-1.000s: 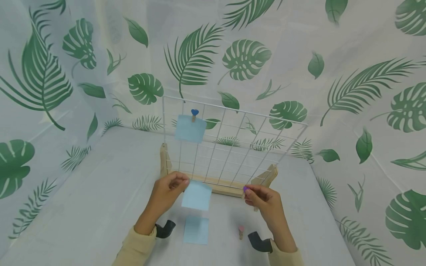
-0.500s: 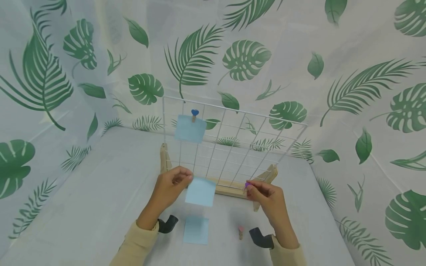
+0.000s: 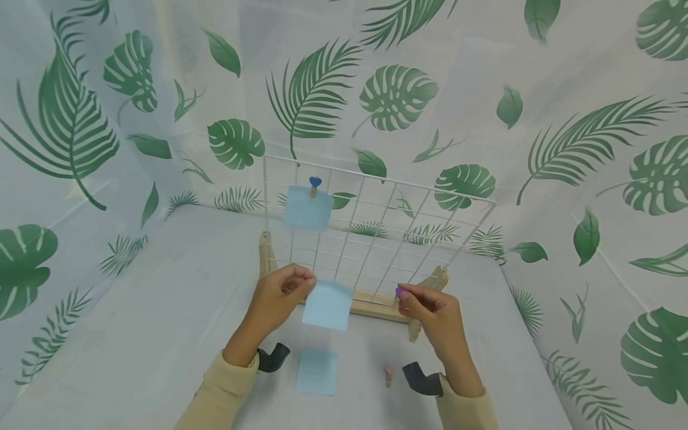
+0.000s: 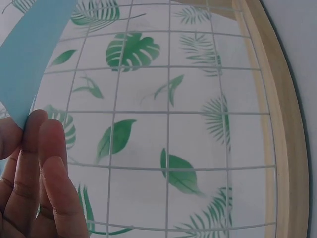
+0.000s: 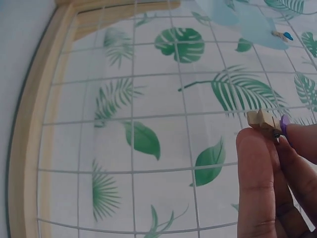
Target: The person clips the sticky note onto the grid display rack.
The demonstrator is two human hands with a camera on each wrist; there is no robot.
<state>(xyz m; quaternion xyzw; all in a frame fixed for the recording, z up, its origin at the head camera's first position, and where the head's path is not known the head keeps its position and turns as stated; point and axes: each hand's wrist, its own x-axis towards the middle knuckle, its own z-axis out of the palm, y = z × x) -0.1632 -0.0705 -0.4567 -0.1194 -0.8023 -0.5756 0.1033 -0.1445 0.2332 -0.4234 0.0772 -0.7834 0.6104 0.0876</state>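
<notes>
While both hands hover in front of the wire grid, each pinches one small item.

Nearest the person, a loose blue note (image 3: 316,371) and a pink-tipped peg (image 3: 389,375) lie on the white table (image 3: 161,322). Above them, the left hand (image 3: 279,298) pinches a light blue paper square (image 3: 327,304) by its upper corner between thumb and fingertips, so it hangs free. The right hand (image 3: 430,313), well apart from the left, is clamped on a small wooden clothespin (image 5: 265,122) with a purple tip. Just beyond stands the white wire grid (image 3: 376,239) in its wooden base (image 3: 371,303); another blue note (image 3: 307,208) hangs at its upper left under a blue heart clip (image 3: 315,181).
</notes>
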